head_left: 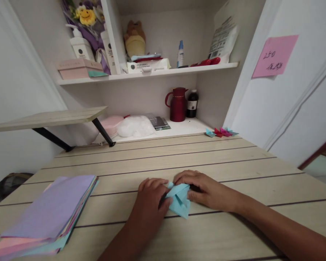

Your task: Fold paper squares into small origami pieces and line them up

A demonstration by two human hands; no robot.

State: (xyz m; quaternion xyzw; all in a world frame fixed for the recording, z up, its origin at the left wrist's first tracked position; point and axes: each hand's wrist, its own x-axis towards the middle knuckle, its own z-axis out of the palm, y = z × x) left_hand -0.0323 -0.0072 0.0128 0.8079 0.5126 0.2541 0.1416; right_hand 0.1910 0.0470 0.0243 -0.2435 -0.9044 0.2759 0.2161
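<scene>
A light blue piece of folded paper [180, 203] rests on the wooden table between my two hands, its creased flaps partly raised. My left hand [153, 197] grips its left side, with the thumb on the near edge and the fingers curled over the far side. On the right, my right hand [202, 190] pinches the paper's right edge between thumb and fingers. Fingers cover parts of the far and side edges.
A stack of coloured paper [51, 210] lies at the left. Small folded paper pieces [220, 132] sit at the table's far right corner. Behind are a red jug [178, 105], a dark bottle [192, 104] and a white plastic bag [136, 126]. A raised wooden shelf [51, 117] overhangs the left.
</scene>
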